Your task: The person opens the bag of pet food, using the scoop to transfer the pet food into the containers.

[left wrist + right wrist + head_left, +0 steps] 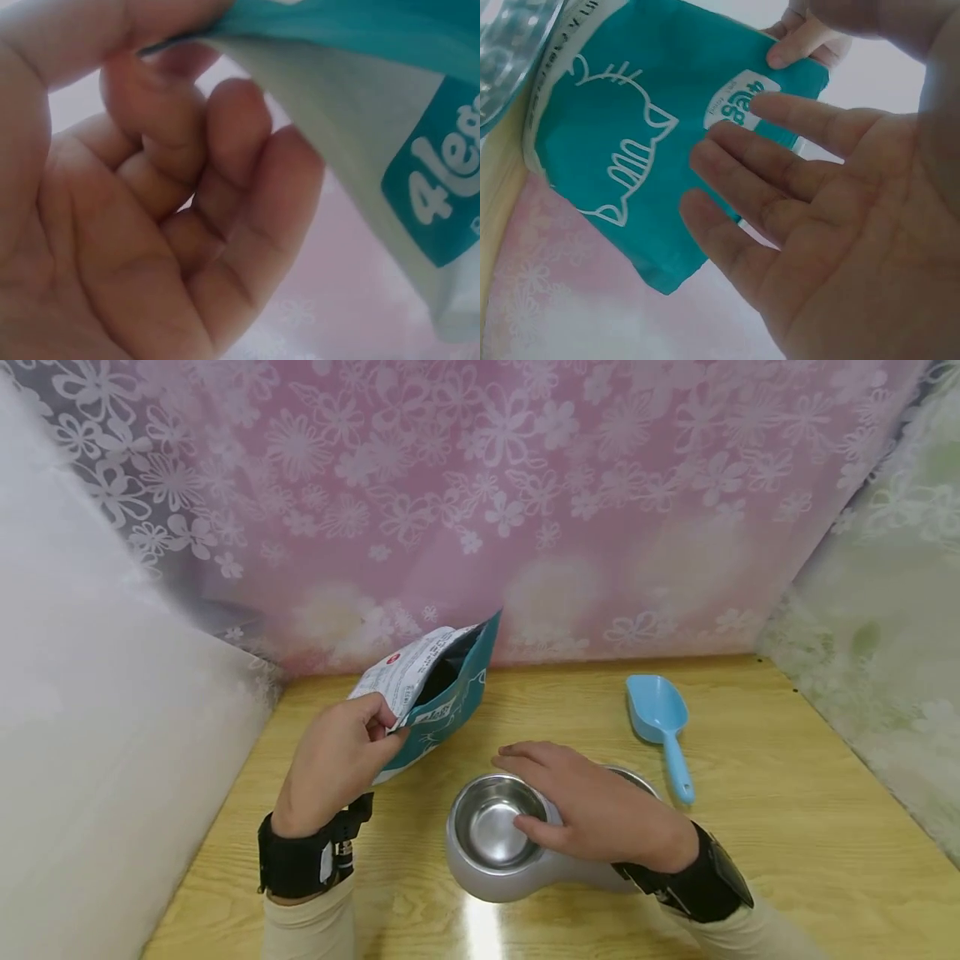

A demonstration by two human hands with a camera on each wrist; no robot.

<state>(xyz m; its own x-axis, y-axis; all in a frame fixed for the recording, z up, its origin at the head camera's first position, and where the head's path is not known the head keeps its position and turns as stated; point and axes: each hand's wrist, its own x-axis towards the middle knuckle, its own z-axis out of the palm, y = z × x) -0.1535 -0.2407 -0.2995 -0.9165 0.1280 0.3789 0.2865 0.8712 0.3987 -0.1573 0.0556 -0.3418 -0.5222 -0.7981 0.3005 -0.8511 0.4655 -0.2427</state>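
My left hand (pixel 337 756) pinches the near top corner of a teal and white pet food bag (pixel 468 689) between thumb and forefinger. The bag leans to the left with its mouth gaping; its inside is dark. In the left wrist view the other fingers curl beside the bag (pixel 345 112). My right hand (pixel 592 802) hovers over a grey double pet bowl (pixel 502 887), fingers extended, holding nothing. One steel dish (pixel 495 835) shows bare metal; the hand covers most of the second. The right wrist view shows the bag's cat outline beyond the spread fingers (pixel 757 180).
A light blue scoop (pixel 657 710) lies on the wooden table (pixel 780 793) to the right of the bowl, handle toward me. Behind the table hangs a pink flowered curtain (pixel 450 510). A white wall (pixel 112 710) bounds the left side.
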